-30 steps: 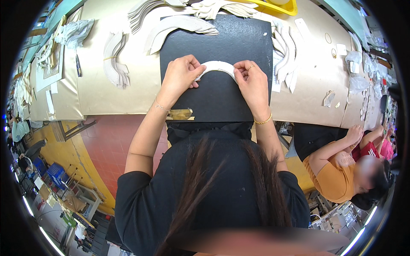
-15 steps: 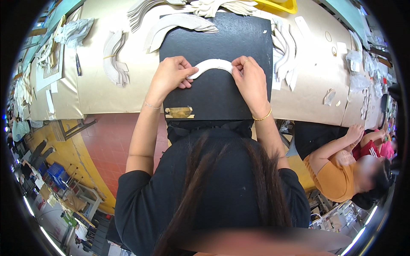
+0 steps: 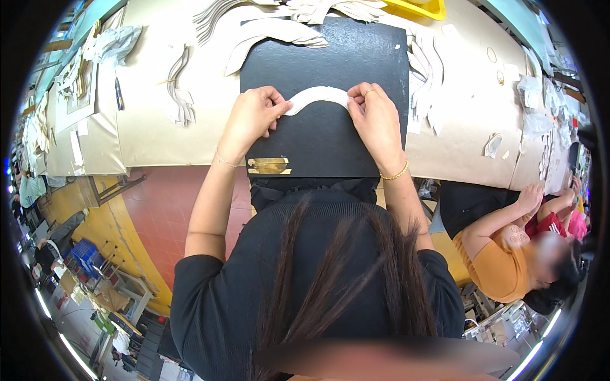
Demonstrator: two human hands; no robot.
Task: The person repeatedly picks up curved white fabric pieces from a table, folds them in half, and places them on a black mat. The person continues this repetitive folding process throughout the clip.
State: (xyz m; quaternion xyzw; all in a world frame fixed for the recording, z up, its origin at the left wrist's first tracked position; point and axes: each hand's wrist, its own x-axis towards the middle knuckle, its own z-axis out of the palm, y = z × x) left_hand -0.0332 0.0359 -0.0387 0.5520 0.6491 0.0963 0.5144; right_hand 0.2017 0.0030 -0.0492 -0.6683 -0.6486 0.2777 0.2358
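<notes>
A white curved strip [image 3: 319, 94], arched like a collar piece, lies over the black board [image 3: 267, 145]. My left hand [image 3: 262, 109] pinches its left end between thumb and fingers. At its other end, my right hand [image 3: 370, 109] has the strip between thumb and fingertips. Whether the strip touches the board along its whole length I cannot tell. Beyond it, a stack of larger white curved pieces [image 3: 274, 33] rests across the board's far left corner. A patch of tan tape [image 3: 270, 166] sticks to the near left corner of the board.
Bundled curved pieces [image 3: 180, 89] lie left of the board, and more curved pieces [image 3: 424, 76] lie to its right. A yellow tray [image 3: 422, 8] stands at the back. A pen [image 3: 119, 94] and plastic bag [image 3: 113, 44] are far left. Another person [image 3: 502, 254] sits at right.
Both hands keep hold of the strip's ends; its arch looks slightly broader. The whole view has shifted a little.
</notes>
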